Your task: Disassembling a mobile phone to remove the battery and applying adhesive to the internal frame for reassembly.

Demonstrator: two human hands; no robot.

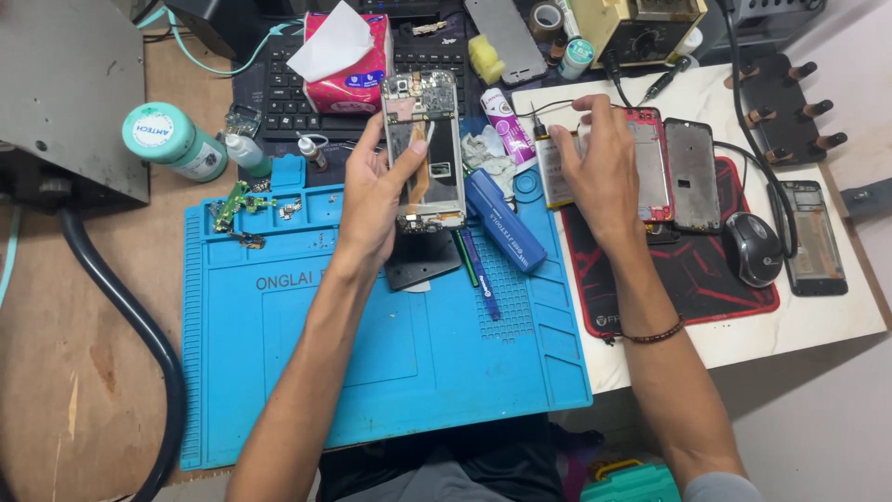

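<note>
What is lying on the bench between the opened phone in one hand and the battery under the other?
In the head view, between the opened phone and the battery lie a crumpled tissue, a small pink-and-white tube and a blue case.

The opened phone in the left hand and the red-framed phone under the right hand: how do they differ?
The opened phone is lifted off the blue mat in the left hand; the red-framed phone lies flat beside the mouse pad, under the right hand. The opened phone has a silvery frame, the other a red one. Both are opened, insides exposed.
</note>
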